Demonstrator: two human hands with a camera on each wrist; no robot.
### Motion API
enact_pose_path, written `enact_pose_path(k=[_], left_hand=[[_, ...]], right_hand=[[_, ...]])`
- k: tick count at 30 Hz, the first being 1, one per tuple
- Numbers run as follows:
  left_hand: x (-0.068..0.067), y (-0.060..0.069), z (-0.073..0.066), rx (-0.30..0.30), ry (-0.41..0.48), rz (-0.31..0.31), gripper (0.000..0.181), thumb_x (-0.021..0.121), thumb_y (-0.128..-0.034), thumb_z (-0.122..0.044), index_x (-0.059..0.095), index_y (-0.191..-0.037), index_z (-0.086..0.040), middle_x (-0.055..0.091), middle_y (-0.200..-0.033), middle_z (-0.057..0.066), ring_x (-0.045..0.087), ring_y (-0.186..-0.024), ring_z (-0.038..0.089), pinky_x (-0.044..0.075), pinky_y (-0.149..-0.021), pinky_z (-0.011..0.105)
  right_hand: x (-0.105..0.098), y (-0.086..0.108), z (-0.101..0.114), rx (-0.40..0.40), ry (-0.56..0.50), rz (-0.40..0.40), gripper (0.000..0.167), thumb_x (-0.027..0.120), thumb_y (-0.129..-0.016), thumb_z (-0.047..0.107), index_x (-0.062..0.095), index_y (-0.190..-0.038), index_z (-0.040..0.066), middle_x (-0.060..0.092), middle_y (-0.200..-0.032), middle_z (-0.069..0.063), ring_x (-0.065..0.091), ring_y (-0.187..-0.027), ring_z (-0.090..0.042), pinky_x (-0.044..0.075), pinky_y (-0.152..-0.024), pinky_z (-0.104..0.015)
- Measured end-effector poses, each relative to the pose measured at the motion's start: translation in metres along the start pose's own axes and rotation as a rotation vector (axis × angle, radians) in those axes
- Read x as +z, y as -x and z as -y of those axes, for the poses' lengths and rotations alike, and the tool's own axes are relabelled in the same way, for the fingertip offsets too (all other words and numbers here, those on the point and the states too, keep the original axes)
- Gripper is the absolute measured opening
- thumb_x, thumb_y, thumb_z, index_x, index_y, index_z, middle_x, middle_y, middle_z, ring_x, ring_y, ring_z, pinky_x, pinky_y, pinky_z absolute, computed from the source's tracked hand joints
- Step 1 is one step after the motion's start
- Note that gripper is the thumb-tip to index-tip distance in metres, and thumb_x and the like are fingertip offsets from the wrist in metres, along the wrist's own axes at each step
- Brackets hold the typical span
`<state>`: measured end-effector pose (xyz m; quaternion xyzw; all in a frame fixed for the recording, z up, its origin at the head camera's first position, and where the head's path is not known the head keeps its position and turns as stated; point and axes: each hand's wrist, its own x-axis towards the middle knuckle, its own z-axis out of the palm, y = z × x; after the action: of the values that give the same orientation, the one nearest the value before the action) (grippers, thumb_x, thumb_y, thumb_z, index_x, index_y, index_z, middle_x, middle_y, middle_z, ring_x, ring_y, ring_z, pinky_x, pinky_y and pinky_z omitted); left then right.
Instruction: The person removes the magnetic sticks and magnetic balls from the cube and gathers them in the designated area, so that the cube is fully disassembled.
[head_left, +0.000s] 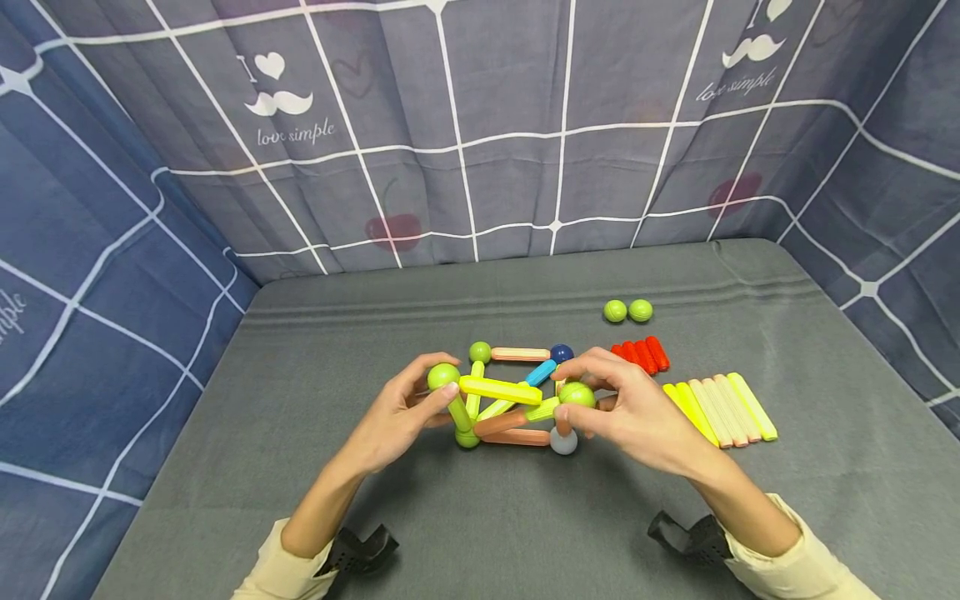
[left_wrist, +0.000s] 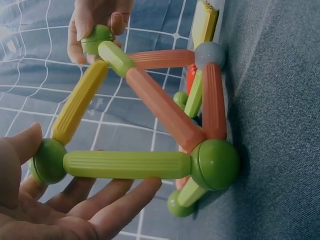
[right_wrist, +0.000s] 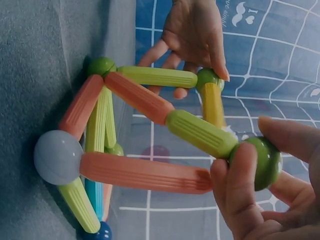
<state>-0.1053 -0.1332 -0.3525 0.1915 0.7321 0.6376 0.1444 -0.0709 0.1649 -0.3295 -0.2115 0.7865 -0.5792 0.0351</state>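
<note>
My left hand (head_left: 386, 421) pinches a green ball (left_wrist: 48, 161) between thumb and fingers. From this ball a lime rod (left_wrist: 127, 164) runs down to a green ball (left_wrist: 216, 164) on the table, and a yellow rod (head_left: 498, 389) reaches rightward. A small gap shows between the yellow rod's far end and another green ball (right_wrist: 261, 162), which my right hand (head_left: 633, 412) pinches. A diagonal of salmon rod (right_wrist: 142, 97) and lime rod (right_wrist: 202, 134) meets that ball. Another salmon rod (right_wrist: 145, 172) rises from a grey ball (right_wrist: 58, 157) towards my right fingers, which hide its top.
Behind, the frame's base includes a blue ball (head_left: 562, 354), a cyan rod (head_left: 540, 373) and a green ball (head_left: 480, 352). Two loose green balls (head_left: 615, 311), several red rods (head_left: 641, 356) and several yellow and pale rods (head_left: 720, 408) lie at right. A curtain (head_left: 502, 192) encloses the table.
</note>
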Motion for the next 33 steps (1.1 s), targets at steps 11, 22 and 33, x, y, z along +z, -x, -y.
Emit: enact_pose_path(k=[11,22,33], left_hand=[[-0.0007,0.0026,0.0013,0.005,-0.015,-0.003,0.036,0.060,-0.1005,-0.015,0.050,-0.134,-0.009,0.057,-0.115,0.021,0.062,-0.106,0.040,0.053,-0.086,0.053],[-0.0003,0.0039,0.0016,0.035,-0.082,0.000,0.034,0.065,-0.0961,-0.011,0.052,-0.127,-0.007,0.063,-0.101,0.014,0.062,-0.089,0.036,0.056,-0.077,0.046],[0.0023,0.0016,0.0011,0.031,-0.064,0.008,0.035,0.065,-0.0964,-0.012,0.052,-0.129,-0.008,0.063,-0.104,0.015,0.062,-0.093,0.034,0.056,-0.080,0.049]], right_hand=[[0.0001,0.0033,0.0003,0.005,0.054,0.039,0.020,0.079,-0.086,0.014,0.070,-0.103,0.010,0.055,-0.098,-0.008,0.056,-0.053,-0.018,0.053,-0.046,-0.034],[0.0035,0.0032,-0.0015,0.073,-0.089,0.013,0.027,0.081,-0.081,0.005,0.061,-0.099,0.005,0.048,-0.100,-0.017,0.063,-0.061,-0.029,0.057,-0.058,-0.039],[-0.0015,0.0049,0.0033,0.158,-0.122,-0.028,0.032,0.082,-0.081,0.009,0.060,-0.103,0.006,0.063,-0.078,-0.016,0.065,-0.066,-0.032,0.055,-0.063,-0.037]])
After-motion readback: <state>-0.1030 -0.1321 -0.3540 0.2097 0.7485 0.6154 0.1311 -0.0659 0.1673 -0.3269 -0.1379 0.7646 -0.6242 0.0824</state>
